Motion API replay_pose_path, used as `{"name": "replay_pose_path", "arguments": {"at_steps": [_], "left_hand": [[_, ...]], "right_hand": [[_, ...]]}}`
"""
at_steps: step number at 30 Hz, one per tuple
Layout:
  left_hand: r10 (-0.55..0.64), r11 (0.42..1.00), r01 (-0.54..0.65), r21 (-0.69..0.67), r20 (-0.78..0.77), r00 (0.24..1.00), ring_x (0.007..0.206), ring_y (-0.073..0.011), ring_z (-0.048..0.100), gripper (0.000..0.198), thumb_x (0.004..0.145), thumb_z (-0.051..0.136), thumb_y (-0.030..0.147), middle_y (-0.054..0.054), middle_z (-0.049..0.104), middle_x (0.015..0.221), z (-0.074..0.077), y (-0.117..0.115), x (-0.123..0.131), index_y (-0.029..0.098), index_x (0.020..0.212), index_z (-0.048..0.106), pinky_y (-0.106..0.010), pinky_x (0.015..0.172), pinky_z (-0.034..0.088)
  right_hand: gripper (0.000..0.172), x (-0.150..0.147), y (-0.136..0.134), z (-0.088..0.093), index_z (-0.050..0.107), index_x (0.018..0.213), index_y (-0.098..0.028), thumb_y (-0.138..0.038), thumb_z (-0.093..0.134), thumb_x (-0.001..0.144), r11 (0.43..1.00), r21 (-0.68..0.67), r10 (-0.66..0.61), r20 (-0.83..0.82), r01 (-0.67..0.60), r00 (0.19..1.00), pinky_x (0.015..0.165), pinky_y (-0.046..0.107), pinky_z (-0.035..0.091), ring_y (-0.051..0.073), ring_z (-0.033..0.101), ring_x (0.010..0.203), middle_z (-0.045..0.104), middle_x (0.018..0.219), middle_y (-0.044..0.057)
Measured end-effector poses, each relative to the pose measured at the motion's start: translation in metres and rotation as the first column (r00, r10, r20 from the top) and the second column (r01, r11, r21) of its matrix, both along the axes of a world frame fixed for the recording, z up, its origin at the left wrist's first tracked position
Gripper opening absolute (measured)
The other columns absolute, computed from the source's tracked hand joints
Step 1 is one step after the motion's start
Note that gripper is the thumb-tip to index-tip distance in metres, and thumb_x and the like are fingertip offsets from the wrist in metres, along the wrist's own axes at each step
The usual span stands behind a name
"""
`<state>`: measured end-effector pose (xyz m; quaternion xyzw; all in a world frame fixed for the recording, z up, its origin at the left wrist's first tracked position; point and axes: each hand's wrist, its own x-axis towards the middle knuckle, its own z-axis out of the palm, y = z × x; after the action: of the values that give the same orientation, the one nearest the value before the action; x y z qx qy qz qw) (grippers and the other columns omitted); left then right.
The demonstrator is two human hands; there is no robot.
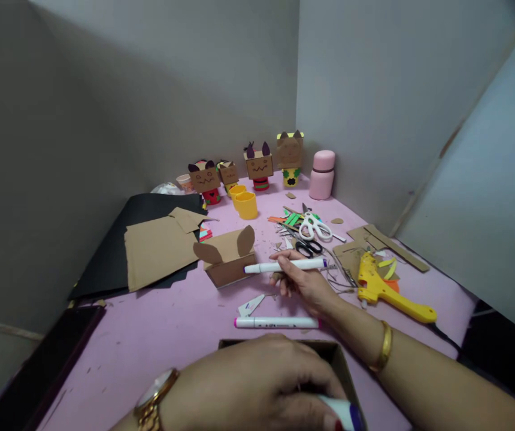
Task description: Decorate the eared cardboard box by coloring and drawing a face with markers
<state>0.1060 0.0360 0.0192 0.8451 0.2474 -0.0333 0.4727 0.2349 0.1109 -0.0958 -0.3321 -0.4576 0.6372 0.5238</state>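
In my right hand (pixel 300 281), a white marker (pixel 287 266) with dark purple ends is pinched level between thumb and fingers. Its left end is close to a small cardboard box (pixel 228 272) with two cardboard ears, though I cannot tell whether they touch. My left hand (pixel 257 383) is curled over an open-topped box (pixel 345 371) at the bottom edge. A second white marker (pixel 336 410) with a dark blue end is in its grip, partly cut off by the frame. Between the hands and the eared box lies a pink-ended marker (pixel 278 322).
Black sheets (pixel 114 239) and cardboard pieces (pixel 158 251) lie left. Scissors (pixel 315 227), paper scraps and a yellow glue gun (pixel 392 296) with a cord lie right. Behind stand yellow rings (pixel 246 206), several cardboard-headed figures (pixel 258 166) and a pink bottle (pixel 321 176) near the walls.
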Motion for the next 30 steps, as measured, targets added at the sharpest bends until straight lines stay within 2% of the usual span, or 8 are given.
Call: {"name": "replay_pose_path", "arguments": {"at_steps": [2,5,9,16,20,25,28,30], "left_hand": [[0.223,0.962,-0.198,-0.189,0.123,0.967,0.078,-0.0112,0.057,0.019,0.091,0.051,0.027,-0.002,0.067,0.089,0.002,0.001,-0.006,0.018,0.100,0.066,-0.018,0.069,0.043],[0.531,0.792,-0.362,-0.492,0.262,0.806,0.064,-0.0078,0.055,0.020,0.092,0.048,0.037,0.003,0.059,0.072,-0.004,0.005,-0.019,0.020,0.095,0.058,-0.017,0.062,0.042],[0.742,0.651,-0.532,-0.541,0.304,0.598,0.047,-0.0038,0.049,0.030,0.091,0.046,0.046,0.007,0.056,0.060,-0.015,0.020,-0.031,0.020,0.105,0.053,-0.015,0.050,0.036],[0.827,0.563,-0.528,-0.637,0.433,0.359,0.043,-0.0023,0.038,0.033,0.091,0.046,0.046,0.006,0.048,0.061,-0.010,0.045,-0.023,0.018,0.105,0.057,-0.013,0.041,0.029],[0.839,0.544,-0.539,-0.643,0.431,0.332,0.048,-0.0031,0.039,0.032,0.090,0.050,0.040,0.005,0.047,0.064,-0.006,0.046,-0.028,0.016,0.109,0.060,-0.012,0.044,0.034],[0.857,0.513,-0.489,-0.706,0.457,0.239,0.061,-0.0065,0.051,0.025,0.090,0.054,0.026,0.002,0.055,0.075,-0.013,0.046,-0.038,0.018,0.113,0.060,-0.017,0.057,0.046],[0.858,0.510,-0.456,-0.729,0.465,0.216,0.055,-0.0054,0.054,0.026,0.092,0.050,0.028,0.001,0.060,0.072,-0.020,0.049,-0.037,0.018,0.115,0.057,-0.016,0.055,0.044],[0.856,0.515,-0.459,-0.723,0.453,0.247,0.051,-0.0051,0.055,0.031,0.093,0.048,0.031,-0.001,0.063,0.071,-0.025,0.051,-0.034,0.017,0.119,0.052,-0.014,0.051,0.041]], "right_hand": [[0.041,0.000,-0.003,0.002,0.057,0.093,-0.020,-0.058,0.060,0.077,0.999,0.032,0.002,0.058,-0.004,0.998,0.038,0.018,0.035,0.010,0.053,0.041,0.064,0.059,-0.003],[0.039,0.004,-0.008,0.008,0.061,0.097,-0.022,-0.057,0.050,0.086,0.992,0.120,-0.057,0.177,0.036,0.983,0.049,0.024,0.044,0.015,0.060,0.057,0.067,0.075,0.002],[0.034,0.014,-0.013,0.018,0.067,0.087,-0.023,-0.051,0.049,0.089,0.933,0.322,-0.268,0.318,0.162,0.909,0.084,0.030,0.039,0.021,0.055,0.097,0.062,0.101,0.004],[0.035,0.020,-0.014,0.021,0.052,0.082,-0.021,-0.054,0.044,0.089,0.910,0.403,-0.314,0.504,0.103,0.805,0.050,0.025,0.034,0.014,0.042,0.052,0.043,0.059,-0.005],[0.031,0.018,-0.011,0.016,0.051,0.106,-0.019,-0.045,0.048,0.089,0.930,0.362,-0.226,0.704,-0.067,0.673,0.060,0.029,0.038,0.020,0.053,0.064,0.057,0.071,0.000],[0.014,0.015,-0.010,-0.003,0.064,0.087,-0.016,-0.022,0.052,0.084,0.889,0.368,-0.193,0.842,-0.274,0.504,0.071,0.040,0.037,0.030,0.056,0.079,0.063,0.084,0.012],[0.015,0.015,-0.011,-0.001,0.065,0.089,-0.014,-0.022,0.055,0.082,0.874,0.395,-0.220,0.841,-0.282,0.495,0.075,0.041,0.037,0.031,0.054,0.087,0.061,0.091,0.014],[0.022,0.014,-0.012,0.008,0.064,0.096,-0.016,-0.032,0.052,0.088,0.871,0.415,-0.197,0.787,-0.265,0.585,0.079,0.038,0.039,0.027,0.054,0.090,0.061,0.095,0.012]]}}
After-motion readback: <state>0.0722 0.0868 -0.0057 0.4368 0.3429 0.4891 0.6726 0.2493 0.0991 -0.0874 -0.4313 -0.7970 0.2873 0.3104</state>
